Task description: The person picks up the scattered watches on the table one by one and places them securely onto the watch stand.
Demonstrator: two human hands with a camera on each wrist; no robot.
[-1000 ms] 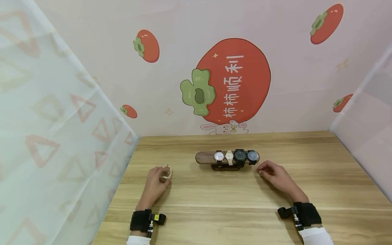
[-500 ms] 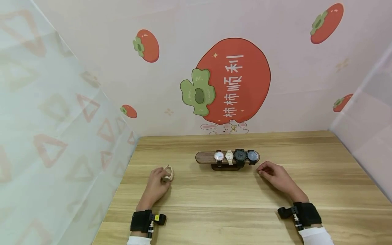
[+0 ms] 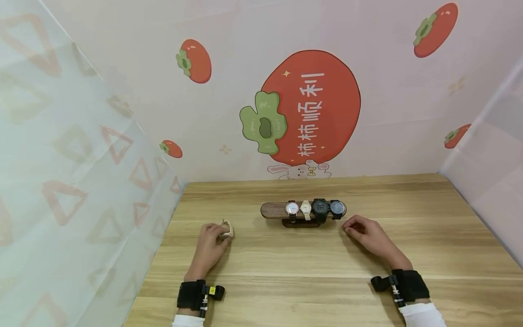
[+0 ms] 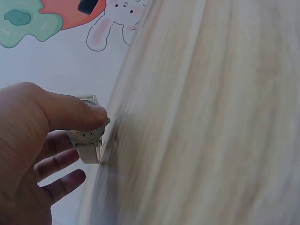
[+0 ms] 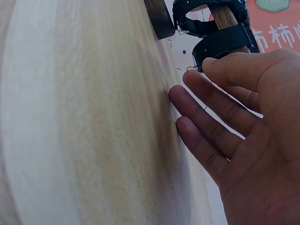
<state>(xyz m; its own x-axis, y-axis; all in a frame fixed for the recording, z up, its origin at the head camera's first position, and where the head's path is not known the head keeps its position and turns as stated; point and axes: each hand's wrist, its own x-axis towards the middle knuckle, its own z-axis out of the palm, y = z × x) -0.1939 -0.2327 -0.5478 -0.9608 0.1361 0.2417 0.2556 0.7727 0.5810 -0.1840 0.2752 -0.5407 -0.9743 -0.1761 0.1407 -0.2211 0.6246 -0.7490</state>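
My left hand [image 3: 209, 247] pinches a cream wristwatch [image 4: 88, 152] between thumb and fingers, low over the table on the left side. The thumb lies across its dial, hiding most of the face; a few numerals and the strap's lower end show in the left wrist view. At the right end of a dark wooden watch stand [image 3: 273, 210], my right hand [image 3: 369, 234] rests by the table with loosely curved fingers and nothing in them. In the right wrist view, its fingers overlap a black watch strap [image 5: 222, 42] on the stand.
Several watches sit side by side on the stand's bar: a white-faced watch [image 3: 292, 208], a cream one [image 3: 306, 208], then a bulky black watch [image 3: 320, 207] and a dark-faced one [image 3: 337, 208]. The bar's left end is bare. Printed cloth walls [image 3: 220, 113] border the wooden table [image 3: 286, 295].
My left hand has moved slightly right with the cream wristwatch, and the watch's angle in the fingers has changed. My right hand and the stand stay put.
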